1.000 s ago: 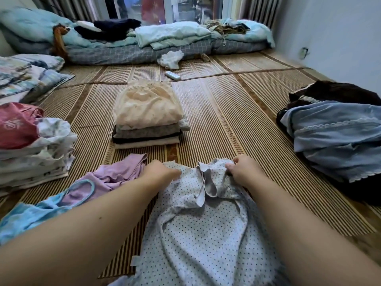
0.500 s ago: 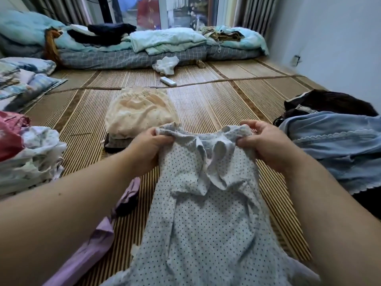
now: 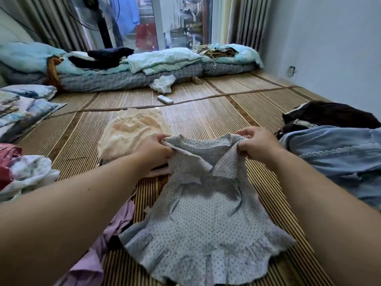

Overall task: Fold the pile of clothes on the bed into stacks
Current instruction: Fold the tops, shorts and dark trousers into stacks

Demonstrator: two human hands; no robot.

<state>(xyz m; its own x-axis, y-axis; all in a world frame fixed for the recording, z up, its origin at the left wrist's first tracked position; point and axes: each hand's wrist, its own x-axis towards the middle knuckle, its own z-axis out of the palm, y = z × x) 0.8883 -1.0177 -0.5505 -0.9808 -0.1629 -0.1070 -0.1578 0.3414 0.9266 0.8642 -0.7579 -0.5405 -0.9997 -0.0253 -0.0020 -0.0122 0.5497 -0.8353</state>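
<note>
A pale dotted garment [image 3: 206, 219] with a ruffled hem hangs in front of me above the bamboo mat [image 3: 185, 118]. My left hand [image 3: 153, 152] pinches its top left corner and my right hand [image 3: 257, 146] pinches the top right, both lifted off the mat. Just behind the hands sits a folded stack topped with a cream piece [image 3: 129, 131]. A lilac garment [image 3: 97, 254] lies loose under my left forearm. At the right lies a heap with a light blue garment [image 3: 338, 157] and a dark brown one [image 3: 332, 114].
A folded stack with red and white pieces [image 3: 22, 174] sits at the left edge, patterned bedding [image 3: 24, 106] behind it. Rolled quilts [image 3: 144, 67], a white cloth [image 3: 162, 83] and a remote [image 3: 165, 99] lie at the far end. A wall runs along the right.
Both hands have lifted the dotted garment off the mat and spread its top apart, so its ruffled hem now hangs free.
</note>
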